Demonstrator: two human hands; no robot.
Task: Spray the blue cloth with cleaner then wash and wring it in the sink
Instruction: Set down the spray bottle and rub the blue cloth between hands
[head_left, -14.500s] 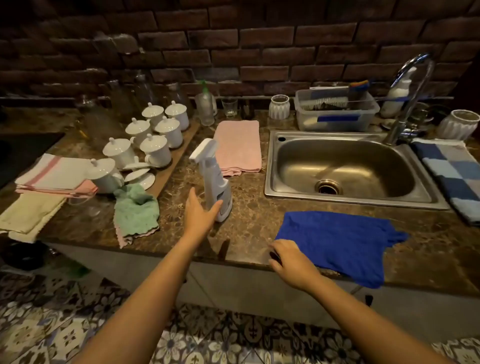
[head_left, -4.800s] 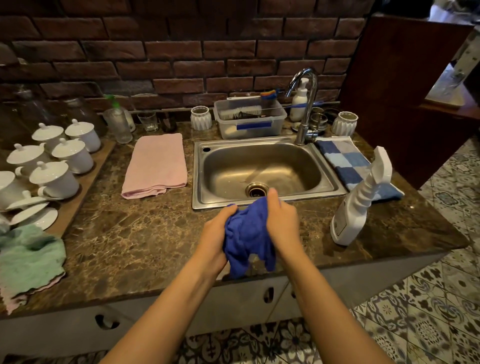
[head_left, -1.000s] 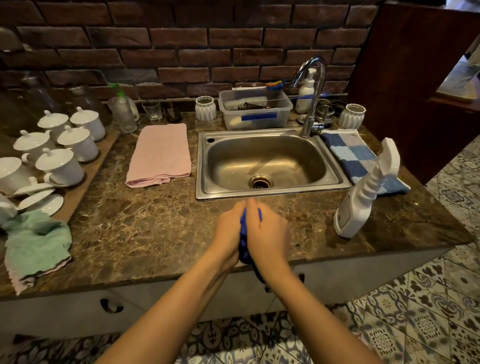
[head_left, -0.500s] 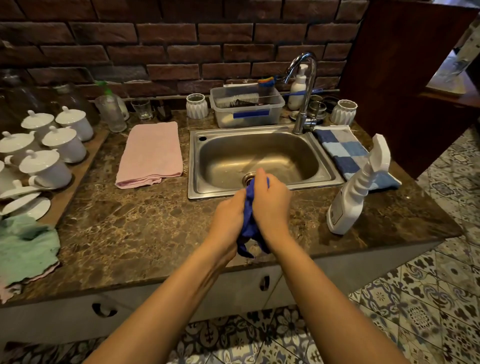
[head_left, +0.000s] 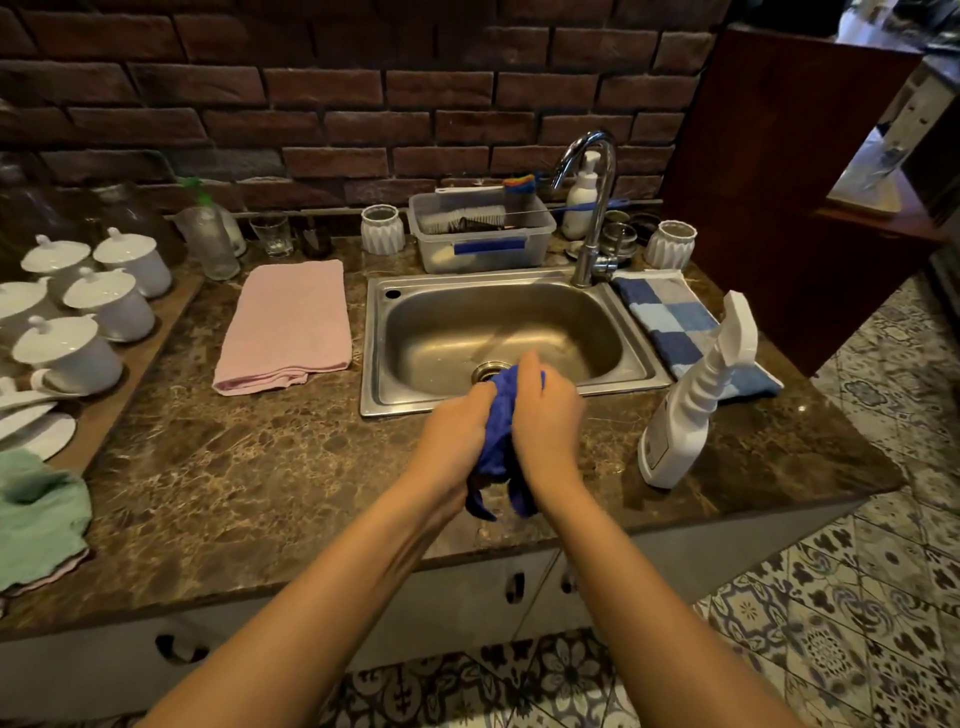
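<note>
Blue cloth (head_left: 497, 441) is bunched into a wad between both hands, held above the near rim of the sink (head_left: 511, 291), with two loose ends hanging down over the countertop (head_left: 249, 467). Going big to small from there: I see the brown marble countertop spanning the frame, steel sink set in its far middle, basin looks dry, no water visible from the tap (head_left: 589, 208). Pink towel (head_left: 288, 325) lies flat left of the sink, checked blue towel (head_left: 675, 325) right of it. White spray bottle (head_left: 685, 415) stands upright near right, partly on that towel's near end, apart from the hands. Left hand (head_left: 457, 431) and right hand (head_left: 545, 421) are both curled tight around the cloth, fingers closed, palms facing each other.
</note>
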